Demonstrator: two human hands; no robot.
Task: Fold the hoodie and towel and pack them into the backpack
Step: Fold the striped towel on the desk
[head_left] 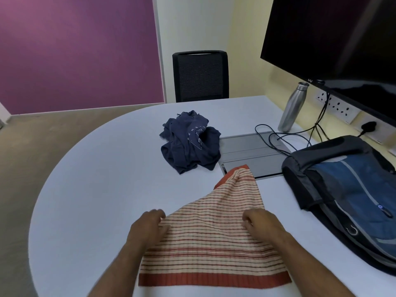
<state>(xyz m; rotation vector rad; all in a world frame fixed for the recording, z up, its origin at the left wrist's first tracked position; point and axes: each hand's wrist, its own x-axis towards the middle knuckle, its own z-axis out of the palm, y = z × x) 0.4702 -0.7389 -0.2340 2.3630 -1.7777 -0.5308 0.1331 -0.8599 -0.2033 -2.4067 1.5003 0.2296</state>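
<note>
A cream towel [212, 239] with red stripes lies on the white table [102, 189] right in front of me, its far end bunched into a point. My left hand [150, 226] pinches the towel's left edge. On the right edge, my right hand [261, 224] grips the cloth with curled fingers. A crumpled navy hoodie [190, 142] sits further back at the table's middle. The blue and black backpack [351, 196] lies on its side at the right, its top opening facing left.
A grey flat panel [250, 151] with black cables [276, 138] lies between hoodie and backpack. A steel bottle [292, 108] stands behind it below a large dark monitor [334, 43]. A black chair [200, 76] stands at the table's far side.
</note>
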